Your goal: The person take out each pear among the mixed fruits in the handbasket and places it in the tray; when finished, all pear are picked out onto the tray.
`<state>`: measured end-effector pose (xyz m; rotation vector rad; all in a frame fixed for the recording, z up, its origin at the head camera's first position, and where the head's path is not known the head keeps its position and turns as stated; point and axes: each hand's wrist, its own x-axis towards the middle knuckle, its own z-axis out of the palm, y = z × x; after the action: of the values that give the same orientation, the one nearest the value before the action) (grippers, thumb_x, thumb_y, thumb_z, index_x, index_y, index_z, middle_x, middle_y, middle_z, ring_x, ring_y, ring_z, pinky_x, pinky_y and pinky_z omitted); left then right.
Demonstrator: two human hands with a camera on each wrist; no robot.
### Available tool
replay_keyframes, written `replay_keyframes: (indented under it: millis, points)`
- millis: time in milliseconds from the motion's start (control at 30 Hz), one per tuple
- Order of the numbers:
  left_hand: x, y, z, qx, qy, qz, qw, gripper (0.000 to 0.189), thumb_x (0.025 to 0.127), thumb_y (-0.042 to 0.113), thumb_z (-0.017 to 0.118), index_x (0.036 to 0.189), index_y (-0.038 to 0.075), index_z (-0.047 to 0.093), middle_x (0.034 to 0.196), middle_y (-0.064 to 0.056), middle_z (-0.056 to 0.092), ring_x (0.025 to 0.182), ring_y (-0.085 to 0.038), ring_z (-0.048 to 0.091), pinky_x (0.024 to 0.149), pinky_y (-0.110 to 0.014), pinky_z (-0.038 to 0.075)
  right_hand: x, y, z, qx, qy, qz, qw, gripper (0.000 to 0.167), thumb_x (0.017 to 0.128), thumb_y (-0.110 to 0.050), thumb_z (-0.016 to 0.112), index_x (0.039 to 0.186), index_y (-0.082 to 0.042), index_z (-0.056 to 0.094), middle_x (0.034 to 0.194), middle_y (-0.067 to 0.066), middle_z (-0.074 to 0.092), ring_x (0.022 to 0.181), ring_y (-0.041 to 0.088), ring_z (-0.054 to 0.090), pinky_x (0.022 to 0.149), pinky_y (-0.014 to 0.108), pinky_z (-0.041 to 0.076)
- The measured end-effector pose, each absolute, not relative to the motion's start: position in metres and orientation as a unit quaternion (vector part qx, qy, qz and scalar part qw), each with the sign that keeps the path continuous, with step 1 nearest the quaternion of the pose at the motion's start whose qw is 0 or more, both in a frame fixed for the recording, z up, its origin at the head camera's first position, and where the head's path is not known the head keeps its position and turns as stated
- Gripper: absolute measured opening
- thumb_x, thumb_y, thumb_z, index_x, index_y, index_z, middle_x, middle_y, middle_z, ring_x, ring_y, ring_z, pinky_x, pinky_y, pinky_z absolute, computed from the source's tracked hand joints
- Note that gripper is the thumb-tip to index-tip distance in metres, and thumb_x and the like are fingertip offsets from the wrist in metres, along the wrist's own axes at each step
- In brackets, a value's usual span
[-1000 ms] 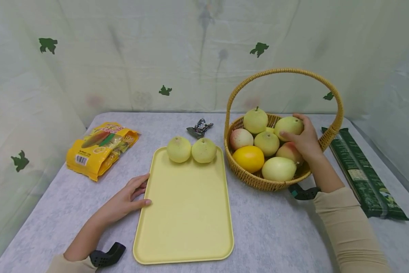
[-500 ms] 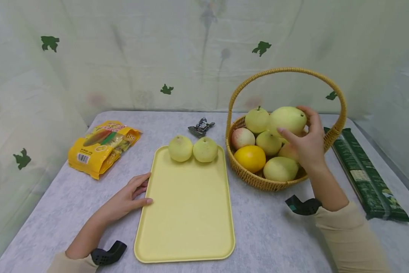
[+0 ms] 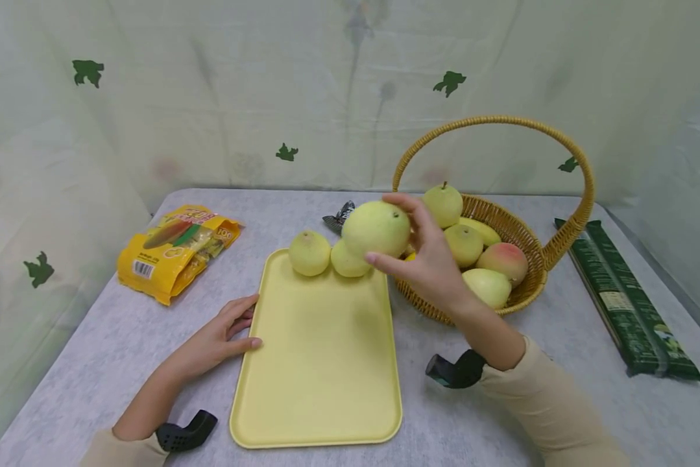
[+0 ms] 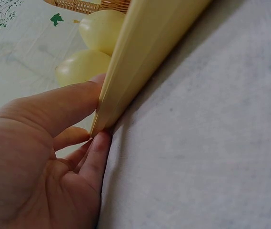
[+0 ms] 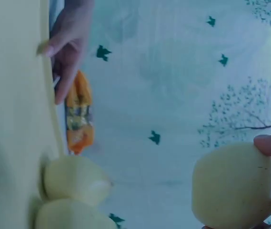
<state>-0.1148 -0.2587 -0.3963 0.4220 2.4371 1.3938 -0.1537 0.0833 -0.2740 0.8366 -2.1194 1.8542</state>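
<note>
My right hand (image 3: 428,256) grips a large pale green oval fruit (image 3: 375,229) in the air, thumb and fingers at its sides; it partly hides a pear beneath. The same fruit (image 5: 235,186) is in the right wrist view. Two round yellow-green pears, the left one (image 3: 309,253) uncovered, sit side by side at the far end of a pale yellow tray (image 3: 317,370). At the tray's left edge, my left hand (image 3: 215,340) holds the rim. The left wrist view has the thumb over the rim and the other fingers along its outer underside.
Right of the tray stands a tall-handled wicker basket (image 3: 533,285) with pears, a peach (image 3: 503,263), a banana (image 3: 481,230) and other fruit. A yellow snack bag (image 3: 174,253) lies left, a dark wrapped packet (image 3: 332,224) behind the tray, and a long green package (image 3: 627,301) far right.
My right hand has lifted the pale green fruit out of the basket and carried it left, over the tray's far right corner. The left hand stays at the tray rim.
</note>
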Motion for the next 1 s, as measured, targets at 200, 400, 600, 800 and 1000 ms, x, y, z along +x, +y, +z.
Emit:
replay_keyframes:
  millis: [200,400,600,800,1000]
  points:
    - [-0.115,-0.257,-0.396,0.137,0.85,0.485,0.157,0.08,0.082,0.027,0.066,0.143,0.007,0.018,0.139,-0.013,0.022,0.12,-0.028,0.033,0.099,-0.03,0.031,-0.164,0.044,-0.312,0.284,-0.753,0.593,0.029,0.066,0.071,-0.009,0.076,0.127,-0.009,0.041,0.126,0.004,0.042,0.103,0.019,0.048,0.078,0.033,0.049]
    - [-0.116,-0.257,-0.396,0.135,0.854,0.478,0.155,0.08,0.082,0.028,0.066,0.143,0.007,0.018,0.138,-0.013,0.023,0.12,-0.028,0.034,0.099,-0.038,0.028,-0.171,0.022,-0.348,0.261,-0.786,0.56,-0.019,0.065,0.069,-0.014,0.078,0.125,-0.013,0.045,0.127,0.002,0.042,0.109,0.018,0.043,0.087,0.035,0.043]
    - [-0.116,-0.259,-0.396,0.139,0.853,0.479,0.155,0.08,0.082,0.027,0.066,0.143,0.007,0.018,0.139,-0.013,0.022,0.12,-0.027,0.034,0.098,-0.025,0.032,-0.172,0.01,-0.364,0.271,-0.822,0.5,-0.029,0.064,0.067,-0.018,0.08,0.123,-0.013,0.05,0.123,0.005,0.043,0.11,0.017,0.038,0.093,0.035,0.034]
    - [-0.115,-0.259,-0.396,0.141,0.847,0.489,0.156,0.08,0.082,0.026,0.066,0.143,0.006,0.018,0.139,-0.014,0.021,0.12,-0.028,0.033,0.089,-0.004,0.029,-0.172,0.005,-0.367,0.287,-0.829,0.478,-0.045,0.065,0.067,-0.016,0.08,0.125,-0.01,0.05,0.124,0.005,0.046,0.113,0.016,0.04,0.099,0.03,0.03]
    - [-0.116,-0.258,-0.397,0.142,0.838,0.502,0.161,0.079,0.083,0.024,0.066,0.143,0.006,0.017,0.138,-0.014,0.02,0.121,-0.028,0.032,0.089,-0.005,0.029,-0.171,0.006,-0.367,0.279,-0.831,0.476,-0.068,0.072,0.071,-0.02,0.078,0.133,-0.012,0.043,0.134,0.003,0.041,0.121,0.017,0.036,0.103,0.03,0.025]
